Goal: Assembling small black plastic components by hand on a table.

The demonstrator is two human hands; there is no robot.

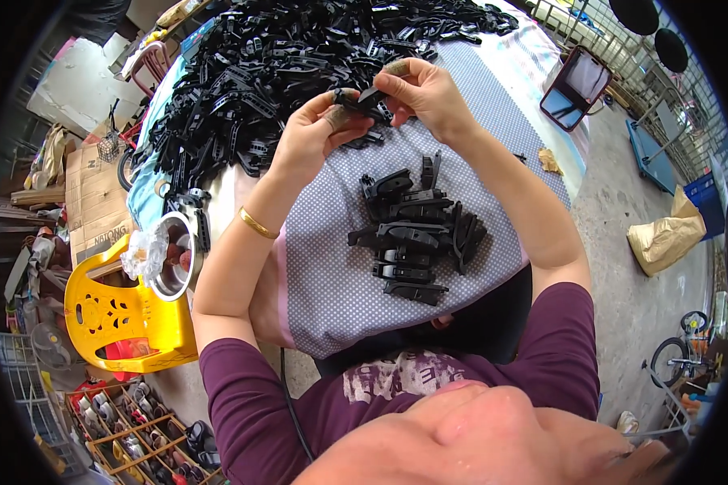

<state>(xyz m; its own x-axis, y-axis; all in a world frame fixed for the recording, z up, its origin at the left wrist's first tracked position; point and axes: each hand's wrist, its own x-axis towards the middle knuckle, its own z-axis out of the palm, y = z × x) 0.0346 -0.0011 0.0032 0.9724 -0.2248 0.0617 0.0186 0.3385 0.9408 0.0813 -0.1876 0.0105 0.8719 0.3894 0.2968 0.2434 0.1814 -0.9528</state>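
Over the far part of the table, my left hand (319, 128) and my right hand (423, 95) come close together with fingers closed on a small black plastic part (370, 95). Whether it is one piece or two is hard to tell. Tape or finger covers wrap some fingertips on both hands. A large heap of similar black plastic parts (243, 97) lies beyond my hands and to their left. Between my forearms rests a smaller group of black plastic parts (412, 230), some side by side and some at angles, on the dotted grey cloth (315, 267).
At the table's left edge, a metal bowl (168, 291) holds round reddish things and a clear plastic bag (144, 257). A yellow plastic chair (158, 327) stands beside it. A dark-framed device (574, 89) is at the far right. On the right floor sits a tan sack (667, 234).
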